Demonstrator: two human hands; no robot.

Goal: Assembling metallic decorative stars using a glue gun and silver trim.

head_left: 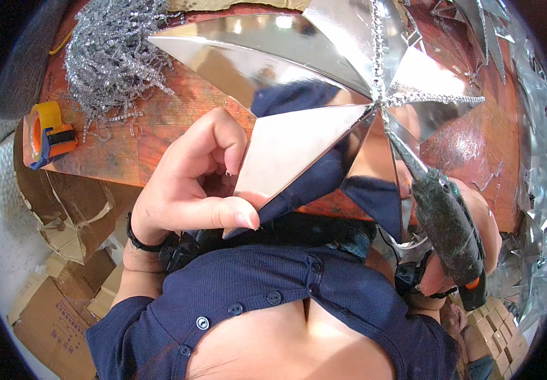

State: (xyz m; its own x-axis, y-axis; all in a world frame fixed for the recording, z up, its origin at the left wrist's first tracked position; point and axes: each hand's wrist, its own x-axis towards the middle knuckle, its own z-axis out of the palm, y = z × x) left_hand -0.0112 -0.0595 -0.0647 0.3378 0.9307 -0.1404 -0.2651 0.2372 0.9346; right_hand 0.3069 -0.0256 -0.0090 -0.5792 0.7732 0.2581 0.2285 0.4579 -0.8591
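- Worn reddish wooden table (118, 152); bare planks lie left of the left fingers.
- Left hand (191, 187): thumb and curled fingers pinch one sharp-edged point of the mirror-faced star (311, 145), which spreads rightward.
- Right hand (487, 218) wraps a dark glue gun (447, 221), nozzle beyond its fingers.
- Crinkled tinsel (118, 57) heaps beyond the left fingers.

- Hands: two, one left hand (188, 183) and one right hand (490, 225).
- Star (314, 142): one.
- Tinsel strips (438, 99) on the star: two.
- Glue gun (447, 221): one.
- Tinsel heap (118, 57): one; strands too tangled to count.
- Tape roll (50, 114): one.
- Table (118, 152): one.
- Cardboard boxes (51, 329), lower left: several; overlap prevents an exact count.
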